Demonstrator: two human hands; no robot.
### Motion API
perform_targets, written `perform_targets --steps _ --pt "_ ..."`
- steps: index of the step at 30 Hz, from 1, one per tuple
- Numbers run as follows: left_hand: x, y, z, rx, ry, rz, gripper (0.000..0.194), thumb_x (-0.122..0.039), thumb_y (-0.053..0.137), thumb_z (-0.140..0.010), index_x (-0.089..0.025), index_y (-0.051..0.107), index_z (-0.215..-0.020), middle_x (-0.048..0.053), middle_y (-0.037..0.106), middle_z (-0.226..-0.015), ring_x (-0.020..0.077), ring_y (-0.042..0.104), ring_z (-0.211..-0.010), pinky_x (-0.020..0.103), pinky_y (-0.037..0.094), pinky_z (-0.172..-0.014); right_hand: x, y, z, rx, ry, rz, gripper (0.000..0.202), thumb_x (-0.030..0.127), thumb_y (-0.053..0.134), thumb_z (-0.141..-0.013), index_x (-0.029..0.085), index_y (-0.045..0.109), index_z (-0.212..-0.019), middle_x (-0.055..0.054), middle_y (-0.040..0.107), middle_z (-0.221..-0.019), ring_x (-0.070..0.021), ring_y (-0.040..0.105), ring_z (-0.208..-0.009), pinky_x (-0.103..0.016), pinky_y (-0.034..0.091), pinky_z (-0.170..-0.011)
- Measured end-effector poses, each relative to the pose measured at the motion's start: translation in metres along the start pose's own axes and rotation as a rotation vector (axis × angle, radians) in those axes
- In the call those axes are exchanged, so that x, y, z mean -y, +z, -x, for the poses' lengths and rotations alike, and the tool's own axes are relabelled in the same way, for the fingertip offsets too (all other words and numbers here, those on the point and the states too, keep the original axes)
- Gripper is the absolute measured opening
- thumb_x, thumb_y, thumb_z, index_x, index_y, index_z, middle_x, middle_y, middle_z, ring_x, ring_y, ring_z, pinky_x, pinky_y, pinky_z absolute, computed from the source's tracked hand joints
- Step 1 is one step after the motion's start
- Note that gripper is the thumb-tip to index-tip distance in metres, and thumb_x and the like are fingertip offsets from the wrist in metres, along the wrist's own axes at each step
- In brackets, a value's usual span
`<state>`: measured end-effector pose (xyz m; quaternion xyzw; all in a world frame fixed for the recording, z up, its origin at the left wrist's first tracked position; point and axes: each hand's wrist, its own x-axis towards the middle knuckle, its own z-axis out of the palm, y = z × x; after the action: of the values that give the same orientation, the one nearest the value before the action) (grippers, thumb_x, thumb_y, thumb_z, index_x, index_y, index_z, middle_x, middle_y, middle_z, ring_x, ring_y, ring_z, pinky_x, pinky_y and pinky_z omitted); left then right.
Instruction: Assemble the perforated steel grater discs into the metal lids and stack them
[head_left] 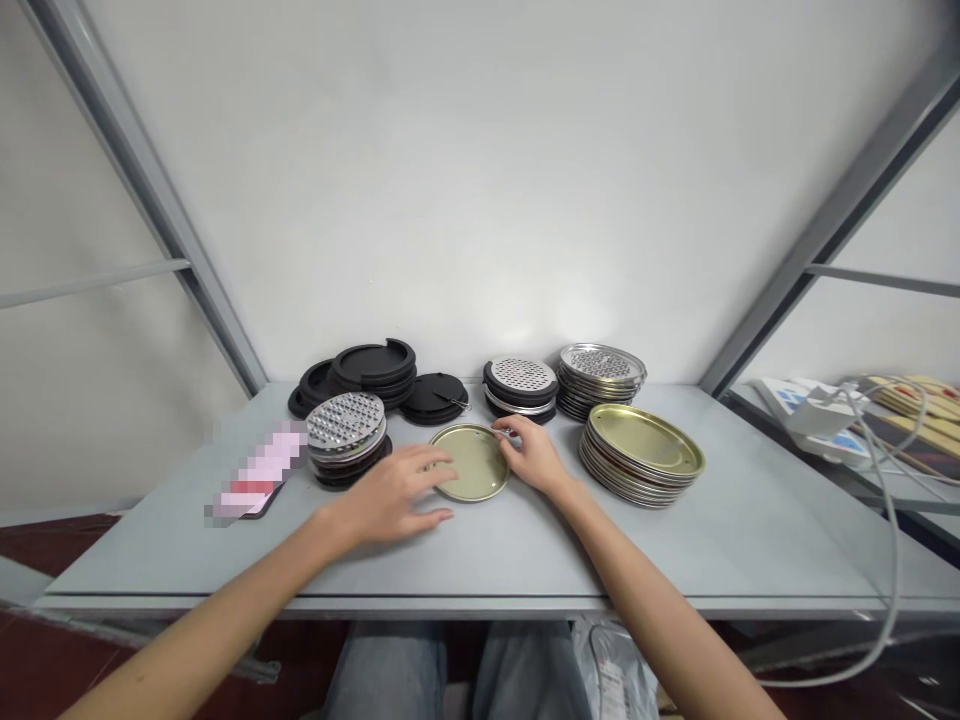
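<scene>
A round gold metal lid (472, 465) lies on the grey table, between my two hands. My left hand (397, 492) is over the lid's left edge with its fingers spread and nothing gripped. At the lid's upper right edge, my right hand (531, 452) has its thumb and fingers pinched together; a small bit of metal shows at the fingertips, too small to name. To the right stands a stack of gold lids (645, 440). Left of my left hand is a stack topped by a perforated metal grater disc (345, 422).
Along the wall stand black round holders (373, 362), flat black discs (435, 392), a grater disc stack (521, 377) and silver-rimmed discs (601, 365). A phone (262, 475) lies left. A white cable (892, 560) hangs at the right.
</scene>
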<state>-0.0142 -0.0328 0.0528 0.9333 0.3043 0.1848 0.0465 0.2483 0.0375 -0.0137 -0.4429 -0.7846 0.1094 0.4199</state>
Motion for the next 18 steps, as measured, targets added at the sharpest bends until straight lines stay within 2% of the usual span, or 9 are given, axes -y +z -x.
perform_targets --steps 3,6,11,15,18 --pt "0.003 0.036 -0.016 0.001 -0.002 0.064 0.033 -0.035 0.063 -0.083 -0.023 0.065 -0.113 0.009 0.059 -0.127 0.0272 0.052 -0.119 0.043 0.041 -0.103 0.0 -0.003 0.001 -0.031 0.022 -0.003 0.019 0.024 0.048 -0.087 0.019 0.065 -0.095 -0.008 0.068 -0.096 -0.0203 0.062 -0.089 -0.034 0.048 -0.081" --pt "0.013 0.056 -0.025 -0.027 -0.014 0.111 0.031 -0.036 0.064 -0.083 -0.023 0.068 -0.11 0.01 0.058 -0.129 0.0282 0.051 -0.122 0.045 0.039 -0.104 0.001 -0.006 0.002 -0.039 0.051 -0.015 0.028 0.031 0.041 -0.093 0.018 0.065 -0.092 -0.008 0.069 -0.093 -0.0204 0.063 -0.087 -0.033 0.047 -0.081" --pt "0.021 0.064 -0.021 -0.017 -0.038 0.188 0.034 -0.038 0.064 -0.083 -0.024 0.067 -0.115 0.01 0.06 -0.127 0.027 0.054 -0.12 0.044 0.041 -0.103 0.005 -0.009 0.003 0.001 0.056 -0.046 0.04 0.036 0.031 -0.098 0.017 0.066 -0.092 -0.009 0.07 -0.095 -0.0209 0.063 -0.091 -0.034 0.045 -0.084" --pt "0.022 0.064 -0.018 -0.025 -0.04 0.231 0.032 -0.038 0.059 -0.088 -0.025 0.066 -0.116 0.008 0.06 -0.128 0.0253 0.053 -0.122 0.043 0.039 -0.105 0.009 -0.011 0.004 0.029 -0.009 -0.072 0.039 0.037 0.033 -0.097 0.018 0.067 -0.094 -0.009 0.069 -0.095 -0.0208 0.062 -0.092 -0.035 0.045 -0.085" --pt "0.025 0.063 -0.018 -0.099 -0.065 0.319 0.032 -0.036 0.052 -0.092 -0.025 0.063 -0.12 0.006 0.061 -0.127 0.0235 0.051 -0.125 0.044 0.038 -0.107 0.017 -0.011 0.006 0.045 -0.102 -0.134 0.034 0.036 0.036 -0.096 0.02 0.066 -0.097 -0.009 0.068 -0.097 -0.0204 0.061 -0.094 -0.036 0.047 -0.086"
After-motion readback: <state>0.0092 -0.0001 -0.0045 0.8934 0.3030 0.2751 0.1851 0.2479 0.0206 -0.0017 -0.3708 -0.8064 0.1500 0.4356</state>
